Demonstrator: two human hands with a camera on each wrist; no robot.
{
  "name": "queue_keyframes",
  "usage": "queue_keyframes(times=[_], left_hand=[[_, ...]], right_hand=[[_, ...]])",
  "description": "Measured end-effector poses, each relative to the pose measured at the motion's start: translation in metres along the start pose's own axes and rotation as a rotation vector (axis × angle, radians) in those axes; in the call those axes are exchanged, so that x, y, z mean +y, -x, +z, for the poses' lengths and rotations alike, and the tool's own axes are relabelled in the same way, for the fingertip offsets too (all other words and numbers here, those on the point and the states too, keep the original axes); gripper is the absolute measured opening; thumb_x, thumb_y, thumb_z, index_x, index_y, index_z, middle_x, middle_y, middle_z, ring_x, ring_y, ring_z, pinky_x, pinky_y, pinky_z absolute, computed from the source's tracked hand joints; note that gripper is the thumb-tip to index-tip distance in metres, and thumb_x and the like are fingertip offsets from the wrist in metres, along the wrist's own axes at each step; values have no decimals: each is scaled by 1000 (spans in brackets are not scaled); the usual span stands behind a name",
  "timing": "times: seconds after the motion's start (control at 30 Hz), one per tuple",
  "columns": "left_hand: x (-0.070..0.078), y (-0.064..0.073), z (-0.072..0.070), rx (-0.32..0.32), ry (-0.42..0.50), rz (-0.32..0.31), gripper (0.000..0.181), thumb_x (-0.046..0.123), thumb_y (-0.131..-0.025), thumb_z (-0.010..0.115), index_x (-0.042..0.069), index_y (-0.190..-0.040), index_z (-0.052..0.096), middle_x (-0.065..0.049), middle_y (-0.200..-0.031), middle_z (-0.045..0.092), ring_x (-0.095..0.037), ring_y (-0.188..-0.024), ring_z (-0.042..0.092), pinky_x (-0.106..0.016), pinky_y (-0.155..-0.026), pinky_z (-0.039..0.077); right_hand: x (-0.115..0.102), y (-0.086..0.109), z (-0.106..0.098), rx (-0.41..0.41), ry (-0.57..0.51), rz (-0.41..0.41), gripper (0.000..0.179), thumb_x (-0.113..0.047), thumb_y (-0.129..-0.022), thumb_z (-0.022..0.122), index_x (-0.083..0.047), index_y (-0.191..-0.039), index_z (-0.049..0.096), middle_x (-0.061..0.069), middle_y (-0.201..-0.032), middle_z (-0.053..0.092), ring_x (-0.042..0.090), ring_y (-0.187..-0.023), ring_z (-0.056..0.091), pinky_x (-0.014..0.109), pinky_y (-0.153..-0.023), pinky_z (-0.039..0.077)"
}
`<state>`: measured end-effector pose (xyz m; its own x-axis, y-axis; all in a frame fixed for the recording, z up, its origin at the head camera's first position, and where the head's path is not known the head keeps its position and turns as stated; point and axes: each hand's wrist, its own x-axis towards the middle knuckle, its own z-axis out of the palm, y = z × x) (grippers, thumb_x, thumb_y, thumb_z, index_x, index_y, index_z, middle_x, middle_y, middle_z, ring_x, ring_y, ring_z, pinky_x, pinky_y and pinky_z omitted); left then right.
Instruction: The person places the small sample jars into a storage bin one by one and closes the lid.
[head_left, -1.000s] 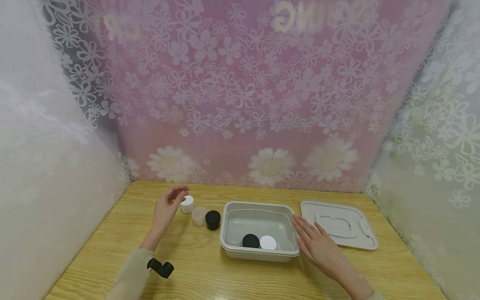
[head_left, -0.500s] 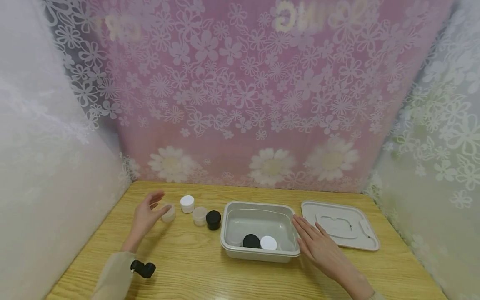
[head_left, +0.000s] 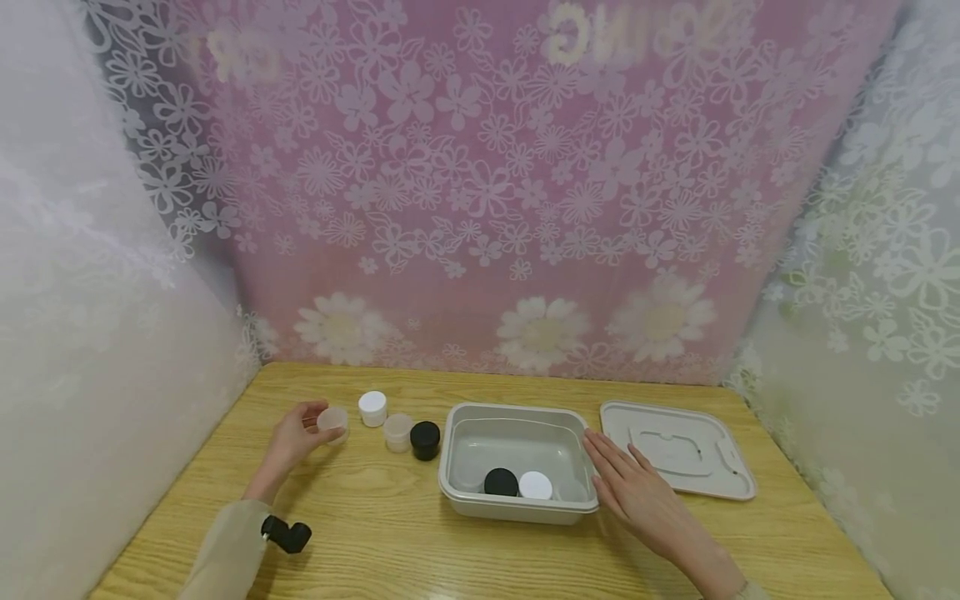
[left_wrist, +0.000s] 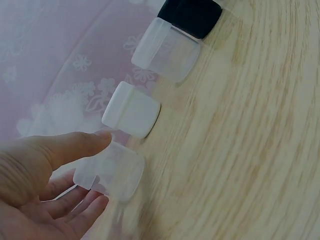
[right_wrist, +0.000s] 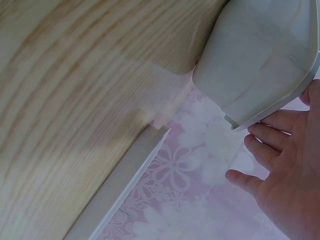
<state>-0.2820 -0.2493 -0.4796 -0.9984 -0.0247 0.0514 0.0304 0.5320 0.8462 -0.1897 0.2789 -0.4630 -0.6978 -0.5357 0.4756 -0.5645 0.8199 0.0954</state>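
Note:
At the left of the table my left hand (head_left: pixel 292 437) holds a small clear jar (head_left: pixel 334 423) between thumb and fingers; the jar stands upright. The left wrist view puts the thumb on one side of this clear jar (left_wrist: pixel 125 175) and the fingertips on the other. Beside it are a white jar (head_left: pixel 372 408), a second clear jar (head_left: pixel 398 433) and a black jar (head_left: pixel 425 440). My right hand (head_left: pixel 637 496) rests with straight fingers at the right rim of a light grey plastic box (head_left: pixel 517 512). Inside the box lie a black-lidded jar (head_left: pixel 501 482) and a white-lidded jar (head_left: pixel 536 485).
To the right of the box lies its flat grey lid (head_left: pixel 723 475), partly behind my right hand. A black wrist camera (head_left: pixel 287 534) sits on my left sleeve. Flowered curtains (head_left: pixel 487 208) close off the table (head_left: pixel 390 542) at the back and sides.
My left hand has moved left and down from near the white jar to the leftmost clear jar, and its fingers have closed in on it. The right hand and the box have stayed still.

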Motion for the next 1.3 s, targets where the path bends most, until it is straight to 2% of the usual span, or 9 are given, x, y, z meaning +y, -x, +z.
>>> queue_keyframes(times=[0.23,0.27,0.43,0.5,0.73,0.93,1.03,1.1,1.3], left_hand=[[4,0,2,49,-7,23,58,19,-92,77,-6,-138,51,-32,-136,53,-46,-124,55,-53,-101,53],[7,0,2,54,-8,37,58,20,-92,77,-6,-138,52,-32,-136,54,-46,-124,55,-52,-101,53],[24,2,3,77,-4,86,59,22,-91,79,-4,-138,54,-29,-134,57,-42,-125,56,-50,-103,52],[31,3,5,84,0,101,59,21,-90,80,-4,-137,54,-28,-132,58,-41,-124,57,-49,-103,53],[54,7,13,77,29,172,57,19,-89,81,-3,-136,56,-25,-131,61,-39,-122,58,-49,-103,53],[78,10,28,47,81,198,57,18,-88,82,-1,-136,57,-22,-130,61,-37,-122,58,-48,-103,53],[90,12,38,23,117,218,57,17,-87,82,0,-136,58,-21,-129,62,-36,-121,59,-48,-103,53],[98,12,45,9,135,242,57,17,-86,83,0,-135,59,-20,-128,63,-35,-120,60,-48,-103,53],[119,14,68,-32,177,293,56,14,-84,84,1,-133,61,-16,-125,64,-32,-117,61,-43,-100,56]], right_hand=[[-1,-1,-1,4,0,-4,54,-21,-97,65,1,-145,53,11,-151,51,32,-135,51,17,-119,-13],[-1,0,-1,8,7,-6,54,-22,-98,65,0,-146,52,11,-151,51,30,-136,51,21,-123,-7],[0,0,-1,14,6,-5,54,-23,-98,64,0,-146,52,10,-151,51,25,-140,47,21,-124,-5],[0,-1,-2,17,0,-7,53,-22,-98,65,1,-145,53,11,-151,52,22,-142,44,17,-121,-11],[0,0,-1,9,1,-6,54,-20,-97,65,2,-145,53,12,-151,52,25,-143,43,17,-120,-13],[-1,0,1,8,4,3,54,-20,-96,66,1,-145,53,12,-150,52,24,-143,44,16,-119,-14],[0,1,1,3,-16,13,55,-20,-97,66,2,-145,53,13,-151,52,16,-149,32,17,-120,-13],[-1,1,1,3,-21,20,54,-20,-97,65,1,-146,52,12,-151,51,14,-150,31,16,-119,-13],[-2,0,0,14,-26,24,53,-21,-98,65,0,-145,54,11,-151,52,28,-137,50,15,-119,-13]])
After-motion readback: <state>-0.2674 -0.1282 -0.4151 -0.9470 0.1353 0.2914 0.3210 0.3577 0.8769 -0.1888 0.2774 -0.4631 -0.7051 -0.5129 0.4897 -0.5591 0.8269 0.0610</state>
